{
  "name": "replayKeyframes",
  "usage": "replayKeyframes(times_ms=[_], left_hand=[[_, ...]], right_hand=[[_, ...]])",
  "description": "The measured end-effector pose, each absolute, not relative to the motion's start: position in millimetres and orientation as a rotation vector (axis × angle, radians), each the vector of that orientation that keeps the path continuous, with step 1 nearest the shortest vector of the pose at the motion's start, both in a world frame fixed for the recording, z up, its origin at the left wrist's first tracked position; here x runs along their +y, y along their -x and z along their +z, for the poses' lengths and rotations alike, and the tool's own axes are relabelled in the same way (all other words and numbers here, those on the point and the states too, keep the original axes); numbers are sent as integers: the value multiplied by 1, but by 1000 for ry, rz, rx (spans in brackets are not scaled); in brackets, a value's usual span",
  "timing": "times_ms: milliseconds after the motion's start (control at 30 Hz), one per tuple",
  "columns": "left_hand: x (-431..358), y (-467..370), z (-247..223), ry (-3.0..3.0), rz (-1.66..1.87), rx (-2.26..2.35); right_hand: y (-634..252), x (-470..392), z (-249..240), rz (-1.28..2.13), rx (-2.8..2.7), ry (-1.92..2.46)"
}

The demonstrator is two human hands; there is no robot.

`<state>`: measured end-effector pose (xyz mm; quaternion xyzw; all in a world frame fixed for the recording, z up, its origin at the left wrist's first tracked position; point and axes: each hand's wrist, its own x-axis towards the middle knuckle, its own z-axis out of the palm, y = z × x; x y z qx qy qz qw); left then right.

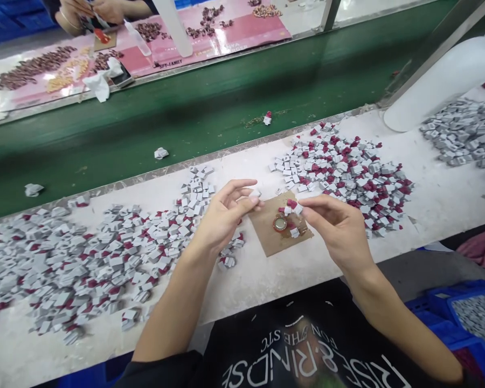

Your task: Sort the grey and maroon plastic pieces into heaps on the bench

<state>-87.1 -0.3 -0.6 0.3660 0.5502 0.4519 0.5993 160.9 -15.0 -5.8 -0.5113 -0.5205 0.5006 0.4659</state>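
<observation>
My left hand (pixel 224 213) is closed, pinching a small light-grey plastic piece (pixel 256 193) between thumb and fingertips. Between the thumb and forefinger of my right hand (pixel 341 226) is a small grey-and-dark-red plastic piece (pixel 297 208). Both hands hover over a brown cardboard square (pixel 270 242). On this card lies a bottle cap (pixel 280 223) with what looks like liquid in it, and a grey-and-red piece (pixel 294 233) sits beside it. A heap of grey-and-red pieces (pixel 347 167) spreads beyond my right hand, and another heap (pixel 105 264) lies left of my left hand.
A green belt (pixel 226 118) runs behind the white table, carrying a few stray pieces. A thick white tube (pixel 440 81) slants down at the right, near a pile of grey pieces (pixel 464 134). Across the belt, a co-worker's hands (pixel 101 11) work. Blue crates (pixel 440 302) stand lower right.
</observation>
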Motion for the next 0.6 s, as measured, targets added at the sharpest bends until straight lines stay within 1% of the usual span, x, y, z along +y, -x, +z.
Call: replayKeyframes(times_ms=[167,600], left_hand=[[0,60,2,-689,1068,1157],[4,42,6,-636,1042,1018]], right_hand=[[-153,-1,-5,1289,-1118,1162],[-155,4,-9,1293,-1118,1135]])
